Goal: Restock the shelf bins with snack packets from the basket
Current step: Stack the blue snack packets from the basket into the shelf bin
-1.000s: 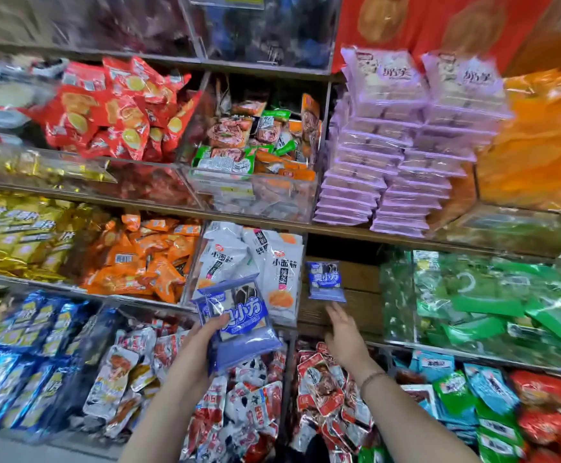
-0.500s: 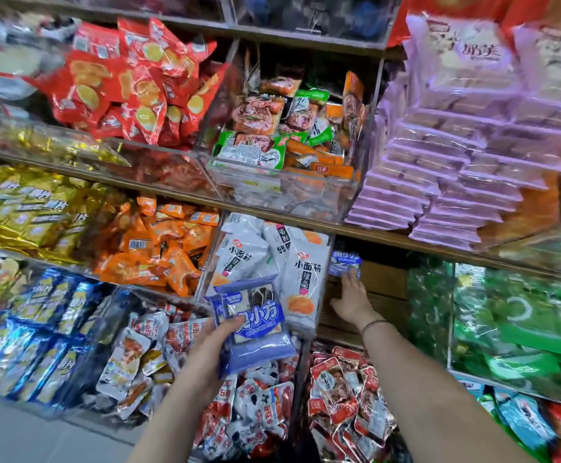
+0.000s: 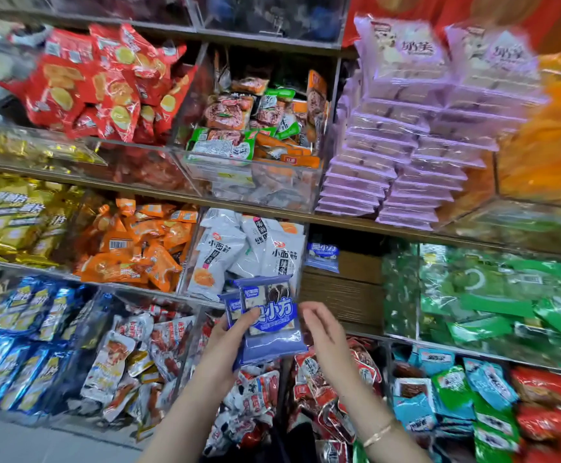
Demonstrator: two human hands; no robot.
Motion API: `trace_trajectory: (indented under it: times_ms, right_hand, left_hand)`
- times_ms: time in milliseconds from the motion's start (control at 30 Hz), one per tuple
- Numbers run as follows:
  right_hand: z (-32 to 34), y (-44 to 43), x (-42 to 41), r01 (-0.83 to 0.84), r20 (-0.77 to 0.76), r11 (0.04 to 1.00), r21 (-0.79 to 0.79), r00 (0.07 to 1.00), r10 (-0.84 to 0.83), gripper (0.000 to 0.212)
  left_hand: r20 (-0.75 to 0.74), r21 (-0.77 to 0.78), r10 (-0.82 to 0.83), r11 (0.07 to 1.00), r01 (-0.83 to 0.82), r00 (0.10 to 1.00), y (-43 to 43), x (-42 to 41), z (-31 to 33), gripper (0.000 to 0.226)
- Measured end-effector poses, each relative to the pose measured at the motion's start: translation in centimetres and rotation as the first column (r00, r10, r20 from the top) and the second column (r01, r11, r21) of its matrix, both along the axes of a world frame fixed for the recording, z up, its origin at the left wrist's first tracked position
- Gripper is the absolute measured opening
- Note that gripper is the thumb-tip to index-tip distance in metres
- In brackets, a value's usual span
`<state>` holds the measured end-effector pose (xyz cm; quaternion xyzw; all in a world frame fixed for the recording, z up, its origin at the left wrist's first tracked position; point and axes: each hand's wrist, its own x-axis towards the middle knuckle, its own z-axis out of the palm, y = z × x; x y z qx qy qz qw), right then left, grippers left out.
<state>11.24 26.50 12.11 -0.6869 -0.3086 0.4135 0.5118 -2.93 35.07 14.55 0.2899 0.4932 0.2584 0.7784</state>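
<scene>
item: blue snack packets [image 3: 272,332], small stack; left hand [image 3: 230,339] is gripping them just below the nearly bare middle bin [image 3: 346,295], where one matching packet [image 3: 322,257] is standing. right hand [image 3: 326,332] is hovering beside, relaxed, holding nothing. handling: likely peeling one packet off, standing it alongside.

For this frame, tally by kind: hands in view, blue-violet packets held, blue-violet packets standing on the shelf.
Hands: 2, left hand and right hand
Blue-violet packets held: 2 showing, front packet and packet behind it; more may be hidden
Blue-violet packets on the shelf: 1, shelf packet
Total: 5
</scene>
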Motion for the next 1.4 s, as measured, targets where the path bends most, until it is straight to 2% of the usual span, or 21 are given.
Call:
trace_trajectory:
  times_ms: [100,200,233,300,367,467,533,667,767,833,900,933,1000,1067,1167,1233,1400]
  right_hand:
    - [1.0,-1.3,-1.0,-0.047,-0.073,0.997,0.068,0.996,0.052,0.023]
    - [0.5,-2.1,-0.9,0.064,-0.213,0.995,0.074,0.976,-0.047,0.022]
    - [0.1,-2.3,-0.5,0.138,-0.305,0.989,0.059,0.945,-0.114,0.020]
    - [-1.2,-2.7,0.6,0.291,-0.505,0.957,-0.021,0.822,-0.261,0.025]
    - [-2.8,-3.0,2.3,0.410,-0.597,0.902,-0.131,0.694,-0.402,0.032]
    - [-4.9,-3.2,5.0,0.495,-0.519,0.832,-0.250,0.657,-0.547,0.024]
    - [-6.0,-3.1,6.2,0.519,-0.455,0.791,-0.322,0.648,-0.611,0.024]
    - [-7.6,-2.7,8.0,0.611,-0.538,0.700,-0.371,0.473,-0.698,0.029]
    - [-8.3,-3.0,8.1,0.645,-0.595,0.692,-0.323,0.431,-0.679,0.048]
    - [-8.2,-3.7,7.3,0.627,-0.494,0.715,-0.308,0.537,-0.684,0.060]
    - [-8.2,-4.4,6.4,0.565,-0.194,0.749,-0.347,0.738,-0.647,0.069]
    - [-8.3,-4.7,6.0,0.528,-0.022,0.773,-0.352,0.821,-0.571,0.069]
    - [-8.6,-5.2,5.5,0.423,0.300,0.846,-0.326,0.895,-0.332,0.060]
    - [-8.8,-4.9,5.6,0.253,0.518,0.906,-0.340,0.854,-0.044,0.057]
    - [-8.9,-3.1,6.9,0.115,0.627,0.875,-0.471,0.741,0.240,0.062]
    - [-8.8,-1.6,8.1,0.112,0.615,0.826,-0.552,0.724,0.312,0.066]
    - [-8.5,2.3,12.0,0.094,0.595,0.771,-0.629,0.697,0.400,0.070]
  left_hand:
    - [0.014,0.020,-0.042,0.999,0.042,0.999,-0.8,0.8,0.2,0.037]
    - [0.008,0.015,-0.066,0.998,0.066,0.998,-1.2,1.4,0.1,0.041]
    - [0.010,0.001,-0.064,0.998,0.064,0.998,-1.1,1.5,0.0,0.036]
    - [0.014,-0.035,-0.057,0.998,0.058,0.998,-0.9,1.8,-0.2,0.031]
    - [-0.012,-0.063,-0.043,0.997,0.042,0.999,-0.5,1.7,-0.5,0.023]
    - [-0.053,-0.087,-0.016,0.996,0.012,0.998,0.0,1.2,-0.9,0.010]
    - [-0.042,-0.085,-0.004,0.996,0.000,0.999,0.4,0.9,-0.9,0.010]
    - [-0.018,-0.077,-0.006,0.997,0.004,1.000,0.6,0.6,-1.0,0.014]
    - [-0.001,-0.067,-0.011,0.998,0.011,1.000,0.4,0.4,-1.2,0.013]
    - [0.005,-0.064,-0.015,0.998,0.016,1.000,0.4,0.4,-1.3,0.013]
    - [0.005,-0.067,-0.016,0.998,0.017,1.000,0.4,0.4,-1.4,0.013]
    - [0.003,-0.070,-0.017,0.997,0.017,1.000,0.5,0.5,-1.4,0.013]
    - [-0.005,-0.073,-0.021,0.997,0.021,1.000,0.6,0.5,-1.4,0.014]
    - [-0.010,-0.072,-0.021,0.997,0.021,1.000,0.7,0.5,-1.5,0.015]
    - [-0.008,-0.081,-0.015,0.997,0.014,1.000,0.9,0.4,-1.7,0.014]
    - [-0.012,-0.083,-0.016,0.996,0.015,1.000,1.0,0.2,-1.8,0.016]
    - [-0.023,-0.081,-0.016,0.997,0.014,1.000,1.2,-0.3,-1.8,0.016]
